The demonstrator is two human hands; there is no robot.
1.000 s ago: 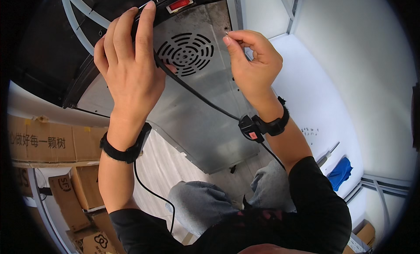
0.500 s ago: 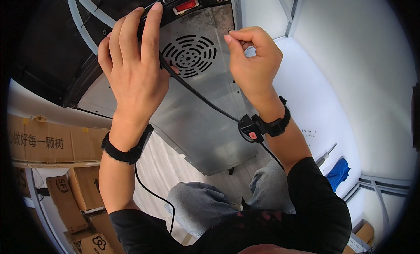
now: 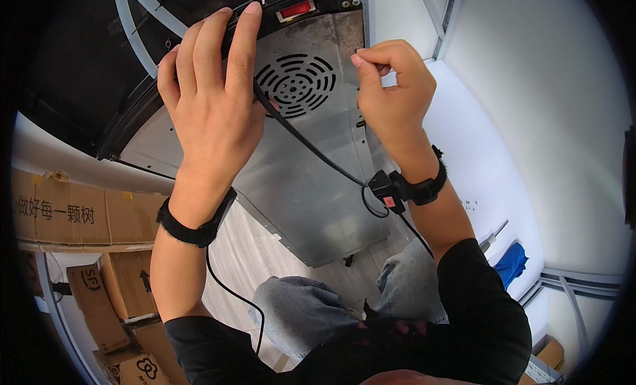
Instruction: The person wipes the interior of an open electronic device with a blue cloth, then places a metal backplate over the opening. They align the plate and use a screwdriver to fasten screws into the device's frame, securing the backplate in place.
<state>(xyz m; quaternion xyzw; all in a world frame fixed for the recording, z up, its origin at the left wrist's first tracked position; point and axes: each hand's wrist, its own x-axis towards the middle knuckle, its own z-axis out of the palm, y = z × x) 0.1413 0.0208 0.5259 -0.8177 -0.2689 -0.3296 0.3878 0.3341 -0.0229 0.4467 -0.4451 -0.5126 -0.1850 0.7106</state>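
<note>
A grey metal back panel [image 3: 311,193] of an appliance fills the middle, with a round vent grille [image 3: 296,85] and a red rocker switch [image 3: 296,10] at its top edge. My left hand [image 3: 212,100] lies flat on the panel's upper left, fingers stretched up to the black rim, over a black cable [image 3: 311,146] that runs down to the right. My right hand [image 3: 391,87] is at the panel's right edge, thumb and fingers pinched on something small that I cannot make out. Both wrists wear black bands.
Brown cardboard boxes [image 3: 59,206] are stacked at the left and lower left. A white wall and white surface [image 3: 503,153] lie to the right, with a blue object [image 3: 513,262] on the floor. My knees in grey jeans [image 3: 298,305] are below the panel.
Both hands have stayed at the same spots on the panel; the right hand's pinching fingers shifted slightly at the panel's edge.
</note>
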